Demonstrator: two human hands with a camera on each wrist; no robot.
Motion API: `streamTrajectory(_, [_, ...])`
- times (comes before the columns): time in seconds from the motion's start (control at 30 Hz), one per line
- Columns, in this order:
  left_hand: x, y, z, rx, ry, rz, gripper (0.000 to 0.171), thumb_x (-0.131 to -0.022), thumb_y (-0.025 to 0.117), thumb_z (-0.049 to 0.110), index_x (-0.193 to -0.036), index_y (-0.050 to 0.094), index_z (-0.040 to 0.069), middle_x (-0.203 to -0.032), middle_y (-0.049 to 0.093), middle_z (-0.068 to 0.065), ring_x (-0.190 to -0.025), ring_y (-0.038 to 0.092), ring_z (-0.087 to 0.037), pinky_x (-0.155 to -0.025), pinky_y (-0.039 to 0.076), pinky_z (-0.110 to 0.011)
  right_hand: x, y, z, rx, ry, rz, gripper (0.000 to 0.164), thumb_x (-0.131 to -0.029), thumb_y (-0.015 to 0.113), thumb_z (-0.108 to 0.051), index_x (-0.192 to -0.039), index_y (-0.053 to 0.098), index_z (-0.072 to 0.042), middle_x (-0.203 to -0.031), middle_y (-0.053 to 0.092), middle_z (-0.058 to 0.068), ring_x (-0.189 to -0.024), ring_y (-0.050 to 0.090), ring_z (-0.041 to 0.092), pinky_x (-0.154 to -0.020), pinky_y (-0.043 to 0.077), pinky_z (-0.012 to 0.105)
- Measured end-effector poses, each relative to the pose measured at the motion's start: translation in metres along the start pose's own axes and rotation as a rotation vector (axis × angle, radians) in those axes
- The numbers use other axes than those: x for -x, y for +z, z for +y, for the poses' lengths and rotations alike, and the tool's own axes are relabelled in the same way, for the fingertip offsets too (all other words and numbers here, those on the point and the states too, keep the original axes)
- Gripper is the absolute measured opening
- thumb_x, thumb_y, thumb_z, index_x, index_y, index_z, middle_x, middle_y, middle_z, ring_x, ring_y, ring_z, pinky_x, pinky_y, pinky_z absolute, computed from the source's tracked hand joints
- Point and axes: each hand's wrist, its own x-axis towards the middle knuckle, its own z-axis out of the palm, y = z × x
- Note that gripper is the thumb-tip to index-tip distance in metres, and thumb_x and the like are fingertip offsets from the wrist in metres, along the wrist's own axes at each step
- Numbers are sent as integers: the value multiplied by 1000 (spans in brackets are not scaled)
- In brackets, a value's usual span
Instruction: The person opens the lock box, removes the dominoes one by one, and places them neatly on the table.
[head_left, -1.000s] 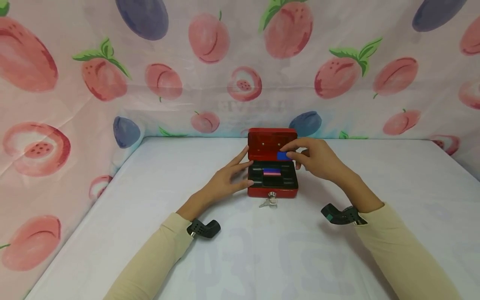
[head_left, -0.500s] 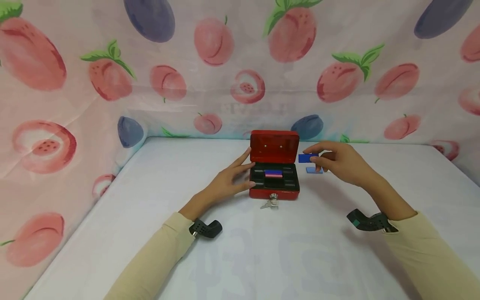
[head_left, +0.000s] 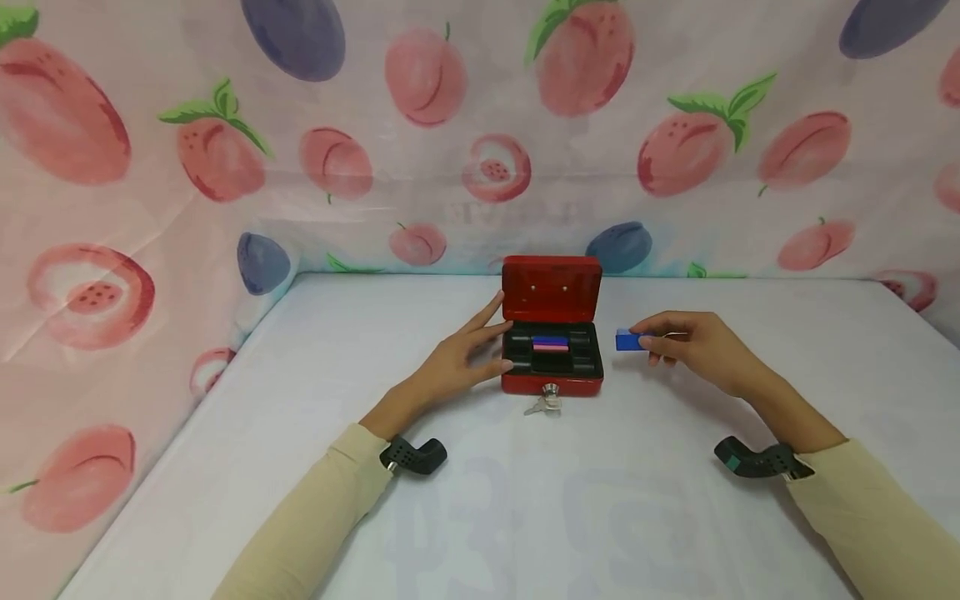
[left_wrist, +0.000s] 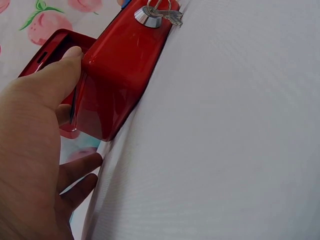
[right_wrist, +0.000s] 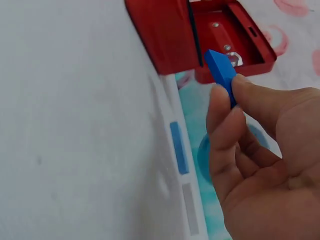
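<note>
A red cash box (head_left: 552, 384) stands on the white table with its lid (head_left: 551, 287) raised. In its black tray lie a dark blue block (head_left: 551, 341) and a pink block (head_left: 551, 347). My left hand (head_left: 459, 360) rests on the box's left side, fingers spread, thumb touching the front rim (left_wrist: 85, 62). To the right of the box, my right hand (head_left: 697, 343) pinches a blue rectangular block (right_wrist: 220, 72) between thumb and fingers, close over the table. A lighter blue block (right_wrist: 179, 147) lies on the table near that hand, mostly hidden in the head view.
A key (head_left: 545, 405) hangs from the lock (head_left: 550, 389) on the front of the box. A pale grey block (right_wrist: 190, 207) lies beyond the light blue one in the right wrist view. A fruit-print cloth (head_left: 495, 167) hangs behind the table.
My right hand has carried the blue block from in front of the open lid out to the right and down toward the table. The left hand stays on the box.
</note>
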Motion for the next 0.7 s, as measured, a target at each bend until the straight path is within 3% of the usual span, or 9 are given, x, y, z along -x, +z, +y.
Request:
streamTrajectory(0.13, [0,0,3,7,-7,1,63,-91,66,33,-143,43,5,-159,6,13,-142,16,-9,-109,29,-43,1,-2,8,20,5,11,30,-94,63,-27,-118,66,-9,-89,65,13,-77,58,27,-60,51,31])
streamTrajectory(0.4, [2,0,0,21,-10,0,65,-91,65,38,-143,43,6,-159,6,14,-142,14,-8,-110,28,-42,2,-4,20,74,103,-2,34,-93,64,-31,-117,67,-7,-106,62,13,-87,57,25,-67,51,27])
streamTrajectory(0.7, [0,1,0,14,-16,-2,64,-91,65,36,-144,43,7,-159,6,15,-142,13,-4,-110,28,-42,2,-4,26,85,84,0,32,-93,65,-28,-116,68,-6,-113,61,14,-88,59,23,-69,52,24])
